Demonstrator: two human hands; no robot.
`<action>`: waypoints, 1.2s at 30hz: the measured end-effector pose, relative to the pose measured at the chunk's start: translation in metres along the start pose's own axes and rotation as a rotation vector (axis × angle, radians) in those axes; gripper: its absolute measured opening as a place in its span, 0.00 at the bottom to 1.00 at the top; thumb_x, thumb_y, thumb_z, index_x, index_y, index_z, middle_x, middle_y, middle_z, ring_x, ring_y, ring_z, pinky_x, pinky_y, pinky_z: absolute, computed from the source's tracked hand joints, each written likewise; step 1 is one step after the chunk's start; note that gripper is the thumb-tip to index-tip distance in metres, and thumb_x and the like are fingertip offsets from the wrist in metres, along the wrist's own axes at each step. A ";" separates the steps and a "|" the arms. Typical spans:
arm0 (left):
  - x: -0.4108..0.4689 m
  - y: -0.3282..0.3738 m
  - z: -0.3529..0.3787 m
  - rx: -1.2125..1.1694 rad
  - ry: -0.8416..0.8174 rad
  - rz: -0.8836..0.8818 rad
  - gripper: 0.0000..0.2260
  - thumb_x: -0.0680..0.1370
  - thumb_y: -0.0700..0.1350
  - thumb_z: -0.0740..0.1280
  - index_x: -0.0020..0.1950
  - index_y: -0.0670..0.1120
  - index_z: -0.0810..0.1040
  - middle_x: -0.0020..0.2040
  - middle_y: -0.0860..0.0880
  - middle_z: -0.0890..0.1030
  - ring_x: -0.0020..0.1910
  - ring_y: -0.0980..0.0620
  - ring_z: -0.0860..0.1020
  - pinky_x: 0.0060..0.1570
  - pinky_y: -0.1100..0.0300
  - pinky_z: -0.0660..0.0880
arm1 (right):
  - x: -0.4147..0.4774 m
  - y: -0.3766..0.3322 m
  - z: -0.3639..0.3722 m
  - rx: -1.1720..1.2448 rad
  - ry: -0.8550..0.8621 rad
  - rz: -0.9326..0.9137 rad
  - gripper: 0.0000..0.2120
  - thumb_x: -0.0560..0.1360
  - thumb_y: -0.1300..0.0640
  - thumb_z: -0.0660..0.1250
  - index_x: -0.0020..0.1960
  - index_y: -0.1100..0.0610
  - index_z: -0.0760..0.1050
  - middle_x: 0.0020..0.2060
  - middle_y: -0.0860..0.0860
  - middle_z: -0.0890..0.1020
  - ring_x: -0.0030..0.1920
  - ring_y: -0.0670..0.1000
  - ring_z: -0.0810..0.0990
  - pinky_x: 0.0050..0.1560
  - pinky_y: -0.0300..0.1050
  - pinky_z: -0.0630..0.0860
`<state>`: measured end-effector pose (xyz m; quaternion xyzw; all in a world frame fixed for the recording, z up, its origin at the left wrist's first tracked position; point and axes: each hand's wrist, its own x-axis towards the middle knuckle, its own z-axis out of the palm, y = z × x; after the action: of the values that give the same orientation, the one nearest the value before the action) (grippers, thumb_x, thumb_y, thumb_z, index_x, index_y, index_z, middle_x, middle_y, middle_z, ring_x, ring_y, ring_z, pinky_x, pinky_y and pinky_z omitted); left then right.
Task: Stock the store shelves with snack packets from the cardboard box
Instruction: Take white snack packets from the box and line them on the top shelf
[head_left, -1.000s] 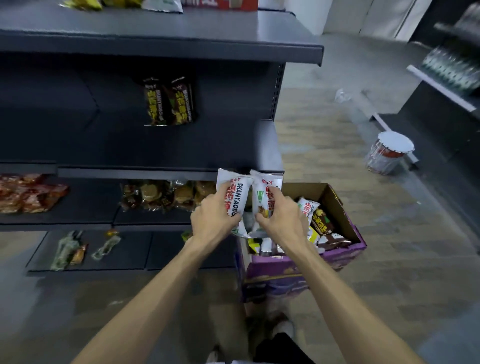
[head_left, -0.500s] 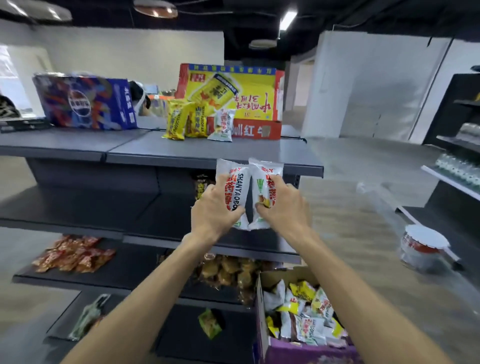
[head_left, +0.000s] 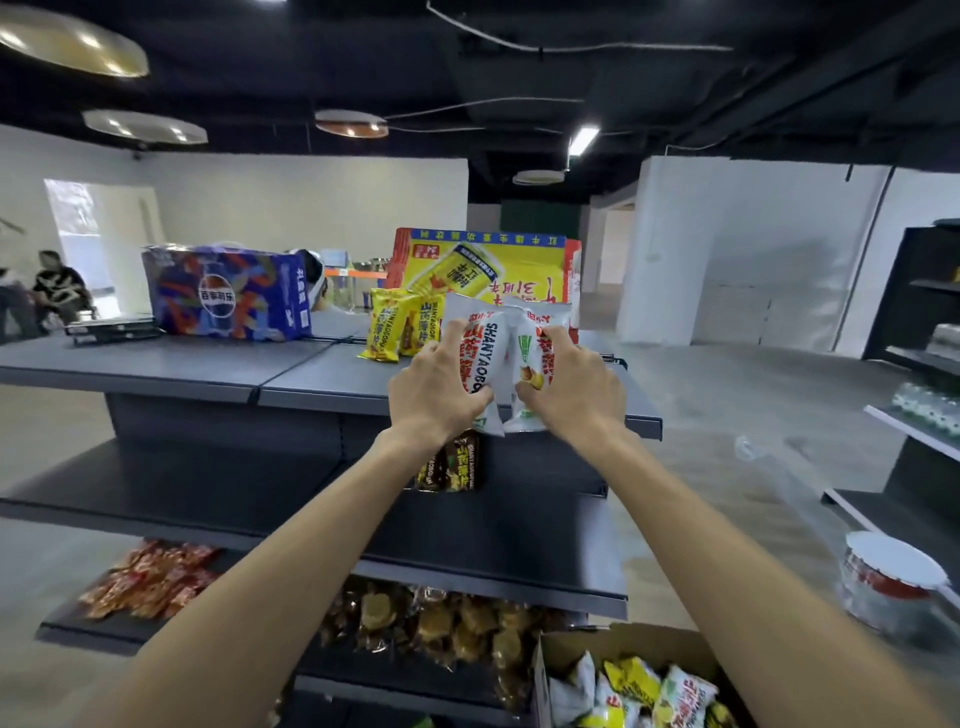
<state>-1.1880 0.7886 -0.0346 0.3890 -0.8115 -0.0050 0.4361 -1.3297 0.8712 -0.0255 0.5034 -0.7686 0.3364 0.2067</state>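
Observation:
My left hand grips a white snack packet with red lettering, held upright. My right hand grips a second white snack packet beside it, the two touching. Both packets are over the front edge of the grey top shelf, just right of two yellow packets standing there. The open cardboard box with several mixed packets sits on the floor at the bottom right.
A blue drinks carton and a yellow-red carton stand on the top shelf. Dark packets lean on the second shelf; red snacks and brown snacks lie lower. A wrapped can stack stands on the floor right. People sit far left.
Both hands have lifted the two white packets from the box up past the middle shelves to the top shelf's edge. My view has tilted upward.

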 end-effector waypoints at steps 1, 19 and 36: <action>0.007 -0.004 0.000 -0.005 0.008 0.005 0.33 0.71 0.55 0.74 0.71 0.55 0.62 0.50 0.49 0.79 0.44 0.46 0.80 0.40 0.51 0.80 | 0.007 -0.003 0.002 -0.002 0.005 -0.001 0.27 0.72 0.45 0.73 0.66 0.50 0.65 0.51 0.54 0.80 0.50 0.60 0.81 0.43 0.49 0.72; 0.149 -0.125 0.086 -0.007 -0.009 0.015 0.30 0.72 0.58 0.71 0.69 0.53 0.62 0.47 0.50 0.79 0.40 0.49 0.78 0.31 0.58 0.74 | 0.139 0.001 0.120 -0.066 0.044 0.131 0.25 0.74 0.46 0.70 0.65 0.50 0.64 0.50 0.53 0.81 0.47 0.58 0.81 0.42 0.51 0.78; 0.244 -0.130 0.243 0.156 -0.083 -0.061 0.33 0.73 0.59 0.69 0.74 0.59 0.59 0.54 0.49 0.77 0.45 0.45 0.80 0.34 0.57 0.71 | 0.267 0.077 0.261 -0.120 -0.112 0.150 0.29 0.75 0.46 0.68 0.72 0.49 0.59 0.56 0.55 0.76 0.53 0.61 0.81 0.48 0.52 0.76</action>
<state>-1.3567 0.4626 -0.0585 0.4456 -0.8146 0.0289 0.3703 -1.5034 0.5331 -0.0536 0.4492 -0.8332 0.2756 0.1674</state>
